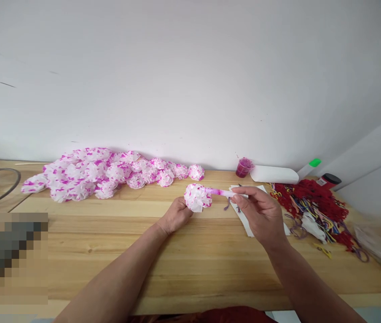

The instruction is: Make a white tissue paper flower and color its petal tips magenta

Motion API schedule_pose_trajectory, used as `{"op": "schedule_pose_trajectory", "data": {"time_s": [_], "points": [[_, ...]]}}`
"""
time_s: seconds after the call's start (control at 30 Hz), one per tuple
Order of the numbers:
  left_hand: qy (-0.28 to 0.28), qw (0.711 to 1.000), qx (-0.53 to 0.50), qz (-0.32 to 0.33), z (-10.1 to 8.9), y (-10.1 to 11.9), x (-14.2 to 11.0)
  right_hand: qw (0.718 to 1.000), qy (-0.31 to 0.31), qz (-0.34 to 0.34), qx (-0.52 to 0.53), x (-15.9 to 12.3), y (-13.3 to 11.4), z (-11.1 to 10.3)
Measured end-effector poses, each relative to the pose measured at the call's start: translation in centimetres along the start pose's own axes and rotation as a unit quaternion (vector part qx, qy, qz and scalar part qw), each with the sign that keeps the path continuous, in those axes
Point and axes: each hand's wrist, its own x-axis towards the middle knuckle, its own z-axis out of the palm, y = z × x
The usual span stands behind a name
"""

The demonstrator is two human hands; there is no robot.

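Note:
My left hand [179,214] is closed around the underside of a white paper pom-pom flower [197,198] spotted with magenta; most of its fingers are hidden behind the flower. From the right, my right hand [261,213] pinches a slim white stick [226,193], stained magenta toward its tip. That tip reaches the flower's right edge. Whether the stick is a brush or a dropper, I cannot tell. Behind the hands, a small clear cup [243,168] of magenta liquid stands against the wall.
A heap of spotted paper flowers [86,172] lies along the wall at left. On the right are a white rounded board [274,173], a green-capped tube [311,167], a dark jar [328,180], a red tangle of yarn [325,202] and white paper sheets [246,224].

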Motion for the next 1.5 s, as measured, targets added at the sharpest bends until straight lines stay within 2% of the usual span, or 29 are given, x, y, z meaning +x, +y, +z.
{"op": "schedule_pose_trajectory", "data": {"time_s": [0.07,0.23,0.47,0.63,0.83,1.0,1.07,1.2,1.27,1.37,1.43,1.47,1.5], "points": [[-0.001,1.0,0.001,-0.004,0.0,-0.3,0.0,1.0,-0.001,-0.01,0.008,0.0,-0.1,-0.1],[-0.001,1.0,-0.006,-0.004,0.0,-0.4,0.0,0.997,-0.039,-0.046,-0.044,-0.3,0.9,-0.1],[0.011,1.0,-0.005,-0.005,0.2,0.0,0.1,0.999,-0.013,-0.032,0.011,0.4,0.7,-0.7],[0.012,1.0,-0.008,-0.014,0.2,-0.4,0.1,0.996,-0.047,-0.051,-0.05,0.1,1.0,-0.5],[0.01,1.0,-0.001,0.008,0.2,-0.4,0.1,1.0,-0.008,-0.009,0.001,0.8,0.7,-1.0],[0.009,1.0,0.007,0.005,0.2,-0.6,0.1,0.998,-0.05,-0.009,-0.032,0.7,0.9,-0.8],[0.008,1.0,0.012,0.0,0.2,-0.6,0.1,0.998,-0.049,-0.002,-0.026,0.5,0.8,-0.5],[0.008,0.999,0.029,-0.014,0.1,-0.7,0.0,0.998,0.004,0.048,0.027,1.7,0.3,-1.2],[0.015,0.999,0.035,-0.023,0.0,-0.9,0.0,0.998,0.055,0.032,0.002,3.5,0.2,-2.5],[0.011,0.999,0.029,-0.03,0.1,-1.3,0.1,0.981,0.171,-0.01,-0.096,6.9,0.8,-5.6],[0.014,0.999,0.019,-0.037,0.2,-1.6,0.1,0.955,0.213,0.011,-0.206,9.1,1.8,-7.7],[0.018,0.999,0.015,-0.043,0.3,-1.8,0.2,0.937,0.212,0.03,-0.274,10.1,2.4,-8.5],[0.02,0.998,0.011,-0.051,0.4,-1.9,0.2,0.931,0.209,0.038,-0.298,11.0,3.1,-9.1]]}}
